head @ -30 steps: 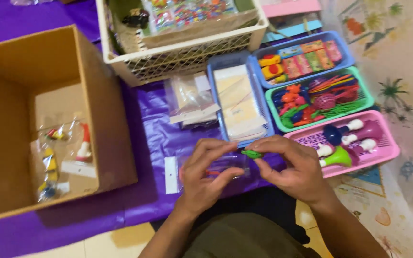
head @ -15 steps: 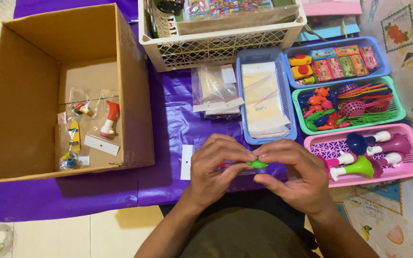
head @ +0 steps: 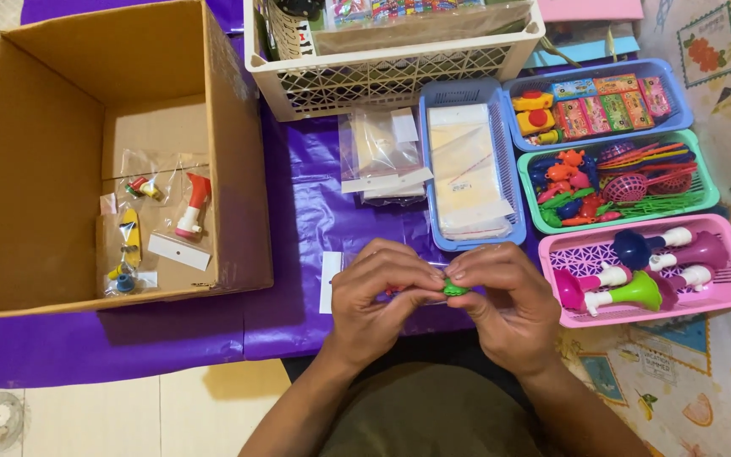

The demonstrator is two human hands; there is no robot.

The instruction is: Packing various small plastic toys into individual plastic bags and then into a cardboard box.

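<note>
My left hand (head: 380, 298) and my right hand (head: 508, 303) meet over the purple sheet (head: 298, 228), fingertips pinched together on a small green toy (head: 454, 289). A clear plastic bag with a white header card (head: 331, 281) lies under and partly inside my left hand; a bit of red shows between its fingers. The toy is mostly hidden by my fingers.
An open cardboard box (head: 112, 152) at left holds several bagged toys. A stack of clear bags (head: 378, 156) lies ahead. A blue tray of cards (head: 471, 169), blue, green (head: 615, 182) and pink (head: 649, 271) toy trays sit right. A white basket (head: 391, 51) stands behind.
The view has shifted so the box and trays sit further right and lower. Both hands stay together on the green toy, fingers working it slightly.
</note>
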